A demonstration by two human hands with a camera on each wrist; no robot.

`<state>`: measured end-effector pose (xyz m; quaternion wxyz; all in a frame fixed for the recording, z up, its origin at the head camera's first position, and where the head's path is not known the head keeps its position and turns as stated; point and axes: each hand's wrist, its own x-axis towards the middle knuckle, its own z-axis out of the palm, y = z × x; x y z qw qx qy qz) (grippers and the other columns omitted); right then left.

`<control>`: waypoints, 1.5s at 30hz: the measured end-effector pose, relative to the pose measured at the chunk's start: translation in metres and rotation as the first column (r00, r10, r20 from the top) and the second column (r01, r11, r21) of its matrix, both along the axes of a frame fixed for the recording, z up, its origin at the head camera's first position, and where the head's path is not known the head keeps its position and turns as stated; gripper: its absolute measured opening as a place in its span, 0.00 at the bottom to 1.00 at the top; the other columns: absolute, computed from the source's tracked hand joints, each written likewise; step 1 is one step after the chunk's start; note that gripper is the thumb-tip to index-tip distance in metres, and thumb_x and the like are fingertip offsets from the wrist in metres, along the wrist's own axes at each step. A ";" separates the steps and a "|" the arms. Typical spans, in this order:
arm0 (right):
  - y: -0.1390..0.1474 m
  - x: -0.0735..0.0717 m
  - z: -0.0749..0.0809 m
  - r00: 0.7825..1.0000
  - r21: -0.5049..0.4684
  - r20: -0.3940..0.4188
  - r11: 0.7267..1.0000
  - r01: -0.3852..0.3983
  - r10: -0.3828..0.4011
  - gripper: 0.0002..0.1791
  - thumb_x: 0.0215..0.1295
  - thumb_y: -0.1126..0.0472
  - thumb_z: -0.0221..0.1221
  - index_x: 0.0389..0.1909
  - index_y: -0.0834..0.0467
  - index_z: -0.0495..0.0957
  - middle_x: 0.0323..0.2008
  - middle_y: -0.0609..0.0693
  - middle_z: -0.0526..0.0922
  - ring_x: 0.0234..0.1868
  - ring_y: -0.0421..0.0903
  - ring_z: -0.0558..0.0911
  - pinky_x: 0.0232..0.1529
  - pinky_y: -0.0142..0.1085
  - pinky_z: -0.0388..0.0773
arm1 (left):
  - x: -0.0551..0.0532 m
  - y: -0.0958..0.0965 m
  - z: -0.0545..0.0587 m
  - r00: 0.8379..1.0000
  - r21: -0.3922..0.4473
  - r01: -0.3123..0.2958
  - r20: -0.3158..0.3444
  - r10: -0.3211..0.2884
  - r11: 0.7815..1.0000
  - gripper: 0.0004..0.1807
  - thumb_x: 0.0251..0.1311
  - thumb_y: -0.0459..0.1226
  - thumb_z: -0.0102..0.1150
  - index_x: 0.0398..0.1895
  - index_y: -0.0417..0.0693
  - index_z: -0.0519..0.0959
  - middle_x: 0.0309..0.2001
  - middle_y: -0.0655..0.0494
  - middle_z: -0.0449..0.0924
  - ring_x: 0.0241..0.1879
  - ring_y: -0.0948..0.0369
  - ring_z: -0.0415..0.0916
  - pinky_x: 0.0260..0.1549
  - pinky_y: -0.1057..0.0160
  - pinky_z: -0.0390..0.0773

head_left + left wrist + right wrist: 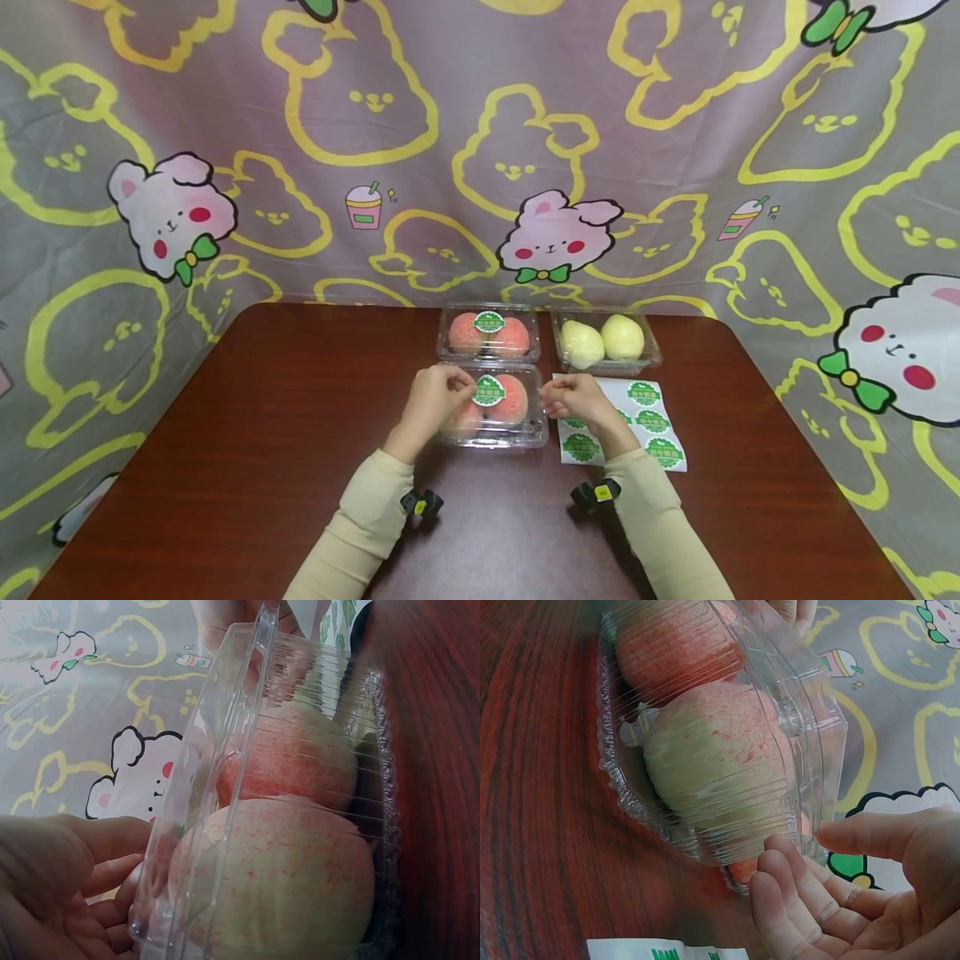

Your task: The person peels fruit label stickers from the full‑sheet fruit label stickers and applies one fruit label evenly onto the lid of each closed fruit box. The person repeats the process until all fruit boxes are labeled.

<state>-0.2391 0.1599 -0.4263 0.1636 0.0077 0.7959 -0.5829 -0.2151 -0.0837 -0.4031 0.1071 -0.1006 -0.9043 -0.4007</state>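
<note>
A clear plastic clamshell box (525,435) sits in front of me with two pink peaches (277,877) inside. Its lid carries a round green sticker (490,391). My left hand (438,402) is over the box's left part, fingertips right at the lid beside the sticker; from the left wrist its bent fingers show against the lid top. At the right end of the box is my right hand (581,400), its loosely bent fingers (802,900) beside the clear wall in the right wrist view. Neither hand grips anything.
Behind stands another clear box (442,350) of two peaches bearing a green sticker. To its right, a clear box (651,354) holds two yellow-green fruits. A white sheet of green stickers (632,450) lies partly under my right hand. Patterned cloth (442,167) borders the brown table (262,433).
</note>
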 end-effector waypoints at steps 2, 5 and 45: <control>0.000 0.000 0.000 1.000 -0.004 0.000 1.000 0.000 0.000 0.15 0.67 0.67 0.53 0.46 0.77 0.75 0.20 0.43 0.81 0.23 0.37 0.81 0.35 0.34 0.84 | 0.000 0.000 0.000 1.000 -0.004 -0.005 -0.002 0.005 1.000 0.02 0.50 0.31 0.67 0.23 0.45 0.86 0.24 0.53 0.86 0.24 0.64 0.76 0.28 0.67 0.75; 0.001 0.000 0.000 1.000 -0.006 -0.001 1.000 -0.001 0.001 0.15 0.66 0.67 0.53 0.45 0.77 0.75 0.20 0.43 0.81 0.23 0.37 0.81 0.35 0.34 0.84 | -0.001 0.000 -0.001 1.000 -0.014 -0.010 -0.012 0.010 1.000 0.02 0.50 0.32 0.68 0.23 0.46 0.86 0.24 0.53 0.86 0.25 0.63 0.77 0.28 0.67 0.75; -0.003 0.004 0.003 0.999 -0.004 0.014 1.000 0.031 -0.031 0.14 0.68 0.69 0.51 0.46 0.77 0.74 0.23 0.46 0.82 0.24 0.36 0.80 0.34 0.31 0.83 | 0.001 -0.002 0.002 0.967 -0.247 0.128 -0.182 -0.176 0.961 0.04 0.57 0.33 0.64 0.34 0.43 0.86 0.34 0.52 0.84 0.37 0.57 0.81 0.41 0.58 0.81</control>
